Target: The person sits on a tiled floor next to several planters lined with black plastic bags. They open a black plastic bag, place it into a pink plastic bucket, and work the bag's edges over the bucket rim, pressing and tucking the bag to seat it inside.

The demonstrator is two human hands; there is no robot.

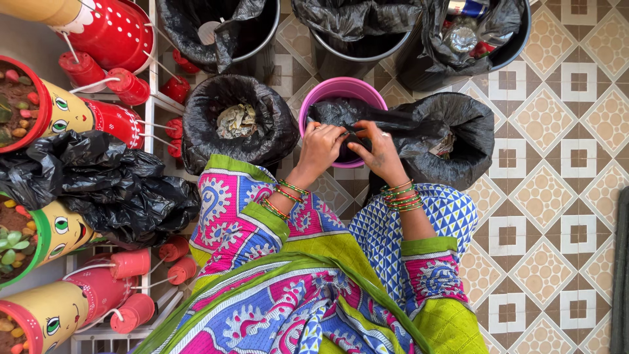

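Observation:
A pink bucket [341, 87] stands on the patterned floor in front of me. A black plastic bag [334, 113] lies over its opening. My left hand [319, 147] and my right hand [378, 152] both pinch this bag at the near rim of the bucket. Each wrist carries green and red bangles. My colourful sleeves and a green cloth fill the lower middle of the view.
A bag-lined bin with scraps [237, 121] is to the left, another black-bagged bin [452, 134] to the right. Three bagged bins [357, 26] stand farther back. At left, a white rack [154, 98] holds painted doll-shaped planters [78, 115] and loose black bags [111, 187].

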